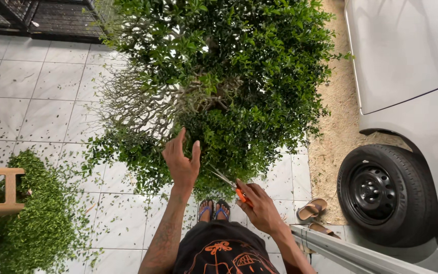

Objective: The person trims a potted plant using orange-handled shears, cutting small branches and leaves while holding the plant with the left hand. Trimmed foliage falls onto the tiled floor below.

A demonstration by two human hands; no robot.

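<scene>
Right hand (260, 207) grips scissors (229, 183) (bush (229, 76) ahead)

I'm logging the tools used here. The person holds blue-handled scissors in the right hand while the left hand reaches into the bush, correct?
Not quite: the head view shows the scissors have orange handles, not blue. The rest holds: the right hand has its grip on them, and the left hand reaches open into the bush.

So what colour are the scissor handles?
Orange, on the scissors in the right hand, head view.
</scene>
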